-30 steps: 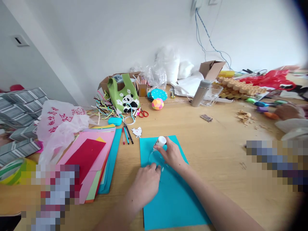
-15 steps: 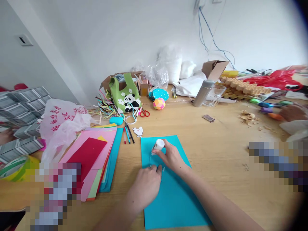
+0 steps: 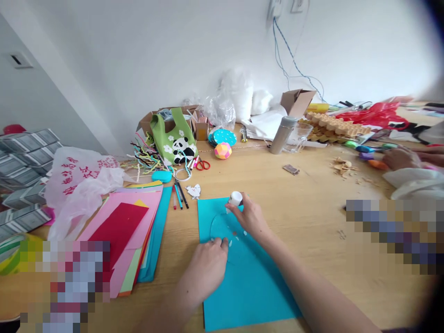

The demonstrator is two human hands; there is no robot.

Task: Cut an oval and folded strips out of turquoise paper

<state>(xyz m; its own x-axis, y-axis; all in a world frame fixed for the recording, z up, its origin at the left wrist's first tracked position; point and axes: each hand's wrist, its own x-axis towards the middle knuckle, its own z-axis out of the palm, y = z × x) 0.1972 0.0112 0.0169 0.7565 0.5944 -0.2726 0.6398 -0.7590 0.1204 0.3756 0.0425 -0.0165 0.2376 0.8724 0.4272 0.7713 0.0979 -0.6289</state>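
Tilting nozzle-down over the far end of the blue sheet (image 3: 249,286), the white glue bottle (image 3: 236,199) is pinched by the right hand (image 3: 250,218), its long axis slanted leftward, while the sheet is pressed flat just nearer by the left hand (image 3: 206,268), fingers bent, nothing gripped.

We see a white wall (image 3: 173,55) behind a wide wooden table (image 3: 312,199) that fills the lower view. At the left a grey wall (image 3: 31,106) meets the white one and bears a small dark plate (image 3: 15,59). Blue cables (image 3: 287,51) hang from sockets (image 3: 277,7) high on the white wall, down towards the table's far edge. The light is soft and even.
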